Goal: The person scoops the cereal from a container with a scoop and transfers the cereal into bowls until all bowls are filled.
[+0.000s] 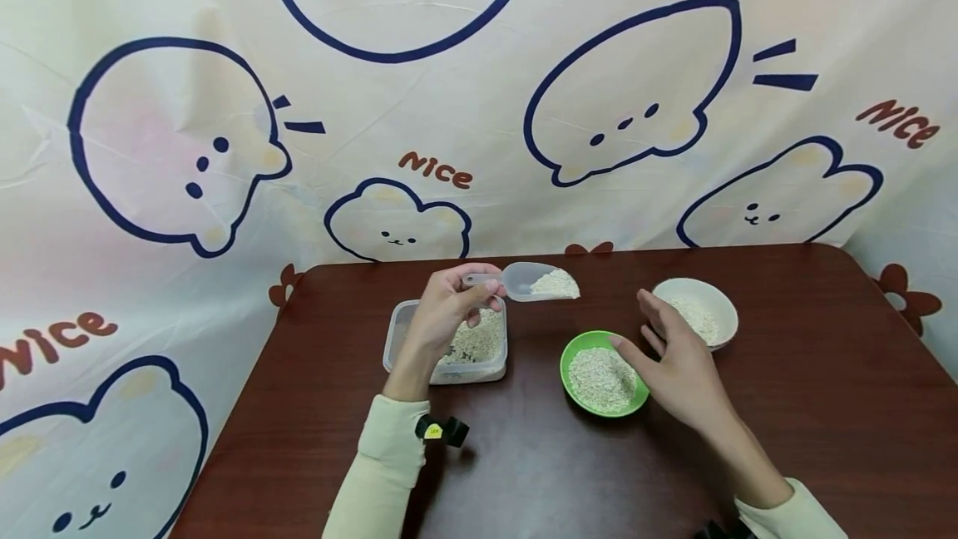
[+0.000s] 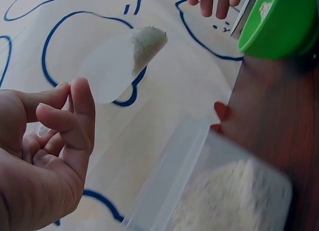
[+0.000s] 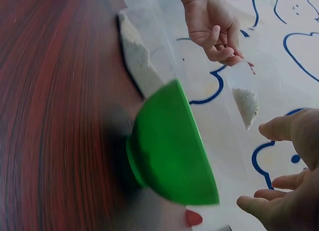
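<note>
My left hand (image 1: 440,318) pinches the handle of a clear plastic scoop (image 1: 516,281) between thumb and fingers. A heap of pale flakes, like oats (image 1: 555,284), fills the scoop's front end, which points right. Below the left hand, a clear plastic container (image 1: 467,373) holds more flakes, partly hidden by that hand. My right hand (image 1: 677,368) hovers with fingers spread and nothing in it, close to the right rim of a green bowl (image 3: 169,146). Flakes (image 1: 602,379) fill that bowl. Behind the right hand, a white bowl (image 1: 726,306) with pale contents is partly covered.
All containers stand on a dark brown wooden table (image 1: 509,456). A pale cloth (image 1: 494,123) with blue cartoon outlines hangs behind its far edge. A small black device (image 1: 449,431) is strapped to the left wrist.
</note>
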### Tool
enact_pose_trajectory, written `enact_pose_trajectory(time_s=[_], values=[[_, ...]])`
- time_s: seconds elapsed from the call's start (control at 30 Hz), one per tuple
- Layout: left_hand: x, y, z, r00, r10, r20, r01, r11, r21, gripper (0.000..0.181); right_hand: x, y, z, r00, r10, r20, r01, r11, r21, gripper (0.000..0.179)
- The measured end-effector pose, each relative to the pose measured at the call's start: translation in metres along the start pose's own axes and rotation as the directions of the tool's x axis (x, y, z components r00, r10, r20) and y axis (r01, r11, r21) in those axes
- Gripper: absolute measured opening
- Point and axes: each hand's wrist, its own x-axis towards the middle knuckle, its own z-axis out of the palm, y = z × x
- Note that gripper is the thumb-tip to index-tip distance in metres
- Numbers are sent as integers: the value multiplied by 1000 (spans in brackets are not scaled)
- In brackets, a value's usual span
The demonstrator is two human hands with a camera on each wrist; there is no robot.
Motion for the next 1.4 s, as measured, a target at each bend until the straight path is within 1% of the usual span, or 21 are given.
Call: enact_pose_trajectory(time_s=[0.17,0.3,0.53,0.6,0.8,1.0,1.13,1.2,1.27,1.33,1.4], values=[[15,-2,21,1000,-10,29,9,1000,17,17,-4,10,-16,999,19,-49,-23,996,-81,79],[25,-2,38,998,-16,61,14,999,30,18,-8,19,-26,997,42,-72,-51,991,-124,81],[39,-2,67,992,-23,122,14,997,72,17,-15,32,-44,990,82,-113,-103,975,-198,82],[43,-3,74,990,-27,136,16,996,84,16,-16,35,-48,988,81,-133,-108,971,-215,82],[52,-1,95,987,-45,156,25,991,128,15,-19,44,-57,984,84,-155,-118,968,-221,83],[60,5,114,983,-78,165,47,982,185,13,-18,53,-62,978,94,-186,-140,957,-255,86],[67,8,126,979,-91,184,50,975,217,13,-18,59,-63,975,129,-183,-170,959,-226,91],[70,8,131,978,-93,188,46,970,239,13,-18,63,-63,973,147,-176,-182,962,-203,93],[72,9,136,978,-95,184,40,959,279,13,-17,66,-62,973,157,-169,-188,965,-184,95],[73,9,140,980,-100,174,37,942,334,12,-17,69,-61,973,168,-161,-195,967,-165,96],[74,9,144,980,-105,170,30,919,393,12,-16,71,-61,972,176,-155,-201,966,-163,97]])
